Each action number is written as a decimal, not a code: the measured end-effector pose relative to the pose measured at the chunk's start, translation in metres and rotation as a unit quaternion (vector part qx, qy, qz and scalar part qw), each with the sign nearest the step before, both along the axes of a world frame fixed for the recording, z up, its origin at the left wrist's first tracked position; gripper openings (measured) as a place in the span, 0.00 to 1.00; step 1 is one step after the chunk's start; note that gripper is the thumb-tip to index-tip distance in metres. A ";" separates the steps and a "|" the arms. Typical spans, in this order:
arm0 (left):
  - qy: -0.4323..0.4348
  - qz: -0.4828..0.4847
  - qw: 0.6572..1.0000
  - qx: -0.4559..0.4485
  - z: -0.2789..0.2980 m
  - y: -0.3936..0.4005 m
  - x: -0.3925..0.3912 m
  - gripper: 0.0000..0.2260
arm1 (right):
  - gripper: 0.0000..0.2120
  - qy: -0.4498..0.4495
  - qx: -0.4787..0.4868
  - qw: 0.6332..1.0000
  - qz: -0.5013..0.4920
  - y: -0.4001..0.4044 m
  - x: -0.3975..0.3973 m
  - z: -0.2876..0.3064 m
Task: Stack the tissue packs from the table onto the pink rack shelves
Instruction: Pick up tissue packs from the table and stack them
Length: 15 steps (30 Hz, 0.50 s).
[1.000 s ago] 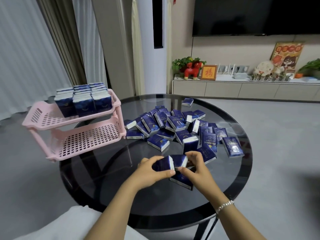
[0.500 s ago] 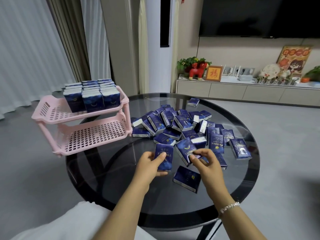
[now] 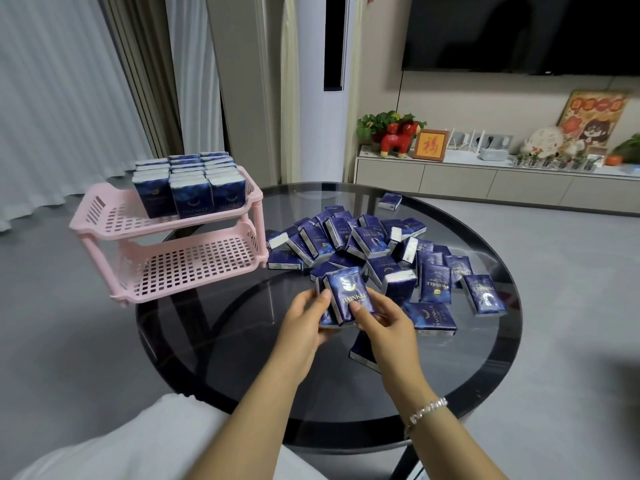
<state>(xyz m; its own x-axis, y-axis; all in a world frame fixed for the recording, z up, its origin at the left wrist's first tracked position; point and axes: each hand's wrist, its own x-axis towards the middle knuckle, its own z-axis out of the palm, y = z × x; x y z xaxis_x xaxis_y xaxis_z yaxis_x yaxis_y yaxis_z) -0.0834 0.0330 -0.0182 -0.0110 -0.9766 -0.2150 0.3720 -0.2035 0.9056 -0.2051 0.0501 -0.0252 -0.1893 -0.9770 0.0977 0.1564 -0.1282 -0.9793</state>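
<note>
Both hands hold a small upright bundle of dark blue tissue packs (image 3: 348, 296) just above the round glass table (image 3: 242, 341). My left hand (image 3: 304, 318) grips its left side with the thumb on the front. My right hand (image 3: 384, 322) holds the right side, thumb on the front pack. A loose pile of several more packs (image 3: 374, 247) lies behind on the table. The pink two-shelf rack (image 3: 166, 237) stands at the table's left edge. Its top shelf carries rows of upright packs (image 3: 190, 183); its lower shelf (image 3: 194, 268) holds none.
One pack (image 3: 360, 351) lies flat under my right wrist, another pack (image 3: 431, 318) lies to its right. A single pack (image 3: 390, 201) sits alone at the table's far side. A low TV cabinet (image 3: 485, 181) with ornaments runs along the back wall. Curtains hang left.
Half a second ago each hand touched a separate pack on the table. Now the packs are gathered together into one upright bundle, lifted between both hands.
</note>
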 end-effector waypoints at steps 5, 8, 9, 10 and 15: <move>0.012 -0.070 0.997 -0.004 0.003 0.000 0.010 0.21 | 0.12 0.010 0.014 0.999 -0.039 -0.005 -0.011 0.001; 0.023 -0.051 0.998 0.002 0.004 -0.002 0.015 0.17 | 0.13 0.020 0.007 1.000 0.007 -0.008 -0.023 0.006; 0.011 -0.037 0.999 0.005 0.003 -0.003 0.016 0.13 | 0.14 0.029 0.003 0.999 0.022 -0.008 -0.027 0.008; -0.006 -0.028 1.000 0.007 0.003 -0.004 0.017 0.10 | 0.14 0.044 -0.001 0.998 0.035 -0.010 -0.030 0.010; -0.079 -0.034 0.996 0.018 0.003 -0.004 0.019 0.13 | 0.14 0.076 0.020 0.990 0.116 -0.012 -0.037 0.017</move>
